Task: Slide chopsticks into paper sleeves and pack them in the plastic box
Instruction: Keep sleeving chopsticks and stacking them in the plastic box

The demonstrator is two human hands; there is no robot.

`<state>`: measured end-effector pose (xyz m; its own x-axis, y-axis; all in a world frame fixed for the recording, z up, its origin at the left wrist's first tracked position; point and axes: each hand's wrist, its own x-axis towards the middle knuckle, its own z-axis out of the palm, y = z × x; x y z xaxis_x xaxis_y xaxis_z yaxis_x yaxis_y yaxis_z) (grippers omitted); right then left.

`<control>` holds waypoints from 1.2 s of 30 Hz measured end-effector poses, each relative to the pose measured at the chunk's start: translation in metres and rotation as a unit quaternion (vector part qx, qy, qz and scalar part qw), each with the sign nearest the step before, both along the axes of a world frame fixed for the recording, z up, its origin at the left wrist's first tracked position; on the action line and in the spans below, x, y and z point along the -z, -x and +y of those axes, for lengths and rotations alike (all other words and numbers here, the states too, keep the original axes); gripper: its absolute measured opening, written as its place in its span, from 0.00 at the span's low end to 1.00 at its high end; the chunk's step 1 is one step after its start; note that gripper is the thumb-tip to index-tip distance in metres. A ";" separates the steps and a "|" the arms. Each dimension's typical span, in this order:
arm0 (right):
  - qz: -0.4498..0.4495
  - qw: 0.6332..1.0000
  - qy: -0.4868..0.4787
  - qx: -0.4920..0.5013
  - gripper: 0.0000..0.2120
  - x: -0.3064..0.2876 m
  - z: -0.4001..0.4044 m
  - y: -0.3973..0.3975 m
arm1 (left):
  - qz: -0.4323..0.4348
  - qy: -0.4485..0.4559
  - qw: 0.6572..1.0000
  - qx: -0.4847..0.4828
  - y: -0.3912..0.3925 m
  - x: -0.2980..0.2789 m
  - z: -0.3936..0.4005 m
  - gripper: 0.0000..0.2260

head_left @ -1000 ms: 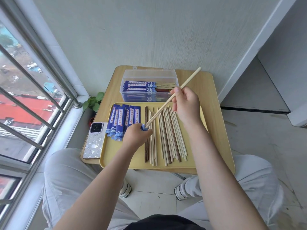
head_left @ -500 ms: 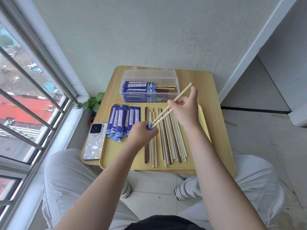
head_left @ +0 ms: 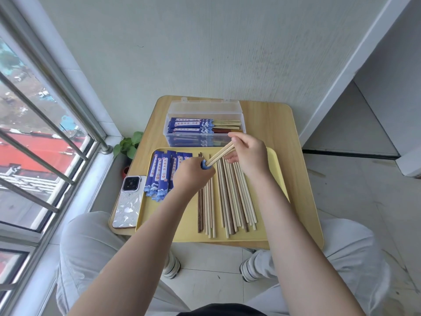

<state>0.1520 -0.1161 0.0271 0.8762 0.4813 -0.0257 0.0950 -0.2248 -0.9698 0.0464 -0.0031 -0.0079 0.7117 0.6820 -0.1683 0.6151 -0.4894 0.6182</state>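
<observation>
Right grip: right hand (head_left: 249,157) pinches a pair of pale bamboo chopsticks (head_left: 221,155) near the blunt end, tips inside the sleeve mouth.
Left grip: left hand (head_left: 192,176) curls round a blue printed paper sleeve (head_left: 205,164), only its open mouth showing.
Handling: sticks light, stiff, smooth; likely best held near the back end and pushed straight. Sleeve thin, crushable; judged to need a loose hold.
Stock: loose bamboo and dark wooden chopsticks (head_left: 230,197) and spare blue sleeves (head_left: 159,176) on yellow plastic tray (head_left: 276,172).
Packed: sleeved pairs in clear plastic box (head_left: 205,110), far side of the wooden desk (head_left: 278,124).
</observation>
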 end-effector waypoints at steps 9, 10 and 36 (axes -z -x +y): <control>0.162 0.960 -0.155 0.167 0.10 0.000 0.021 -0.052 | -0.045 -0.272 0.954 0.116 -0.052 -0.027 0.044 0.38; 0.167 0.952 -0.163 0.196 0.11 0.001 0.022 -0.060 | -0.062 -0.269 0.955 0.108 -0.055 -0.026 0.049 0.39; -0.328 0.883 0.330 -0.064 0.13 0.043 0.066 -0.073 | 0.191 -0.282 0.939 0.053 -0.062 0.016 0.081 0.29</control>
<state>0.2255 -0.0500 -0.0161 0.7472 0.6463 0.1548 0.6521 -0.6678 -0.3590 0.1082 0.0776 -0.0241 0.7422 0.6676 -0.0589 0.6681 -0.7440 -0.0136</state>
